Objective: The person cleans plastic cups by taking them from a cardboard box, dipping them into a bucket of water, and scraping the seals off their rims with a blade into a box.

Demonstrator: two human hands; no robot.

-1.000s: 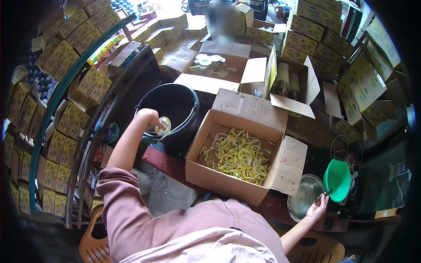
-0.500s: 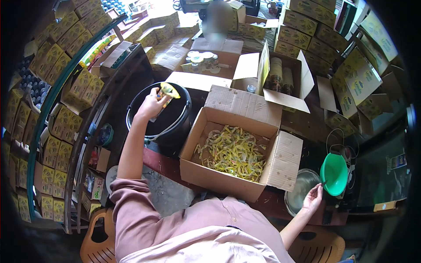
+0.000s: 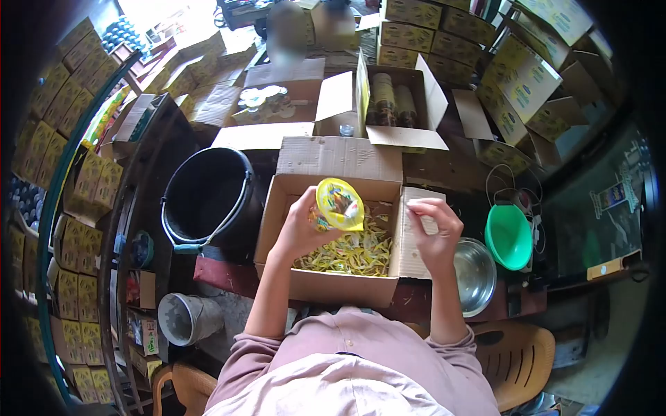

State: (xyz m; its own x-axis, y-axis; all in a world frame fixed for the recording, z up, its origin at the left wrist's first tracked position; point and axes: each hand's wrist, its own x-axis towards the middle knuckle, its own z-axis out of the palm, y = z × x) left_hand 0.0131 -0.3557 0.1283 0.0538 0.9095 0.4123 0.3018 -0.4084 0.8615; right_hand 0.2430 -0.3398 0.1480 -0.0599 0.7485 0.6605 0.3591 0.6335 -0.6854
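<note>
My left hand (image 3: pixel 298 225) is wrapped round a plastic cup with a yellow printed film lid (image 3: pixel 340 202), tilted so the lid faces me. It is held above an open cardboard box (image 3: pixel 326 290) heaped with thin yellow-green strips (image 3: pixel 347 255). To the right, my right hand (image 3: pixel 438 232) is raised over the box's side flap (image 3: pixel 415 260). Its thumb and fingertips are pinched together; whatever they hold, if anything, is too small to make out. A clear round bowl (image 3: pixel 479 281) stands just right of that wrist.
A black bucket (image 3: pixel 208 201) stands left of the box, and a grey bucket (image 3: pixel 182 319) is below it. A green bowl (image 3: pixel 510 237) sits at the right. Behind are a carton of lidded cups (image 3: pixel 267 100) and a carton of stacked cups (image 3: pixel 388 100). Boxes line the shelves (image 3: pixel 80 256).
My left hand has brought the cup from over the black bucket to above the cardboard box. My right hand has come up and inward from beside the clear bowl. The view has shifted.
</note>
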